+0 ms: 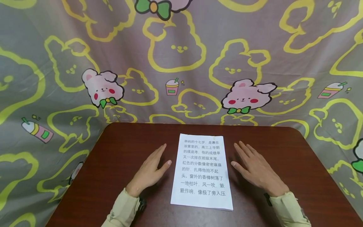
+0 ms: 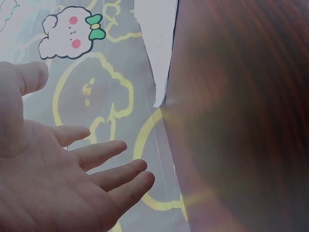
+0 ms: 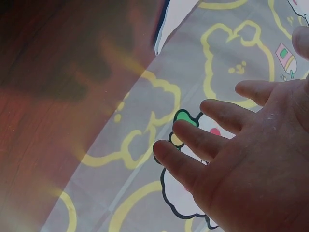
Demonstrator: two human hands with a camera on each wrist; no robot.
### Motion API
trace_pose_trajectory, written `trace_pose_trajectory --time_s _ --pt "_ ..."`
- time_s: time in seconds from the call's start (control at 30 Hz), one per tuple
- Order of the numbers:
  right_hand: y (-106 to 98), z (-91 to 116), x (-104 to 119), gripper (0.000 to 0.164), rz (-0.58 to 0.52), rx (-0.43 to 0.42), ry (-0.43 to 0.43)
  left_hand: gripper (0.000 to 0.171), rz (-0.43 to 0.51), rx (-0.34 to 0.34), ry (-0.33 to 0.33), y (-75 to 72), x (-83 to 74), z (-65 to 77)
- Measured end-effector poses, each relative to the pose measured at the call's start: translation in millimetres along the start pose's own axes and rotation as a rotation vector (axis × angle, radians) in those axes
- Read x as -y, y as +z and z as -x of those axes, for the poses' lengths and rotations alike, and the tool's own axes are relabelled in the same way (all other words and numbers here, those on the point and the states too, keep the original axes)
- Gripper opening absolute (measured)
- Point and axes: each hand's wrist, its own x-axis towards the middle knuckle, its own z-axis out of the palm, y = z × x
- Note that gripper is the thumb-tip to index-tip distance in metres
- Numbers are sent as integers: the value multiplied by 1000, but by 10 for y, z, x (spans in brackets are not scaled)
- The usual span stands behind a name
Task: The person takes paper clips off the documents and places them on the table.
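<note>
A stack of white paper sheets [image 1: 202, 171] printed with large Chinese text lies on the dark wooden table, a small yellowish clip [image 1: 214, 137] at its top edge. My left hand [image 1: 149, 170] is held beside the left edge of the stack, fingers straight and thumb spread. On the other side, my right hand [image 1: 256, 168] mirrors it, with its fingers extended toward the back of the table. Neither hand touches the paper or holds anything. In the left wrist view the left palm [image 2: 53, 186] faces the sheets; the right wrist view shows the right palm [image 3: 263, 159] likewise bare.
The reddish-brown tabletop [image 1: 127, 138] has rounded back corners. Behind it and along both sides hangs a grey curtain [image 1: 198, 78] with yellow bear outlines, white rabbits and drink cups. Dark bands [image 1: 142, 204] show at the cuffs of the light sleeves.
</note>
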Motion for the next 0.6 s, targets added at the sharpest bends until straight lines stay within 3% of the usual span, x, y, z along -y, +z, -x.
trace_pose_trajectory --time_s 0.6 --pt "62 -39 67 80 40 18 -22 75 68 21 -16 59 1 -9"
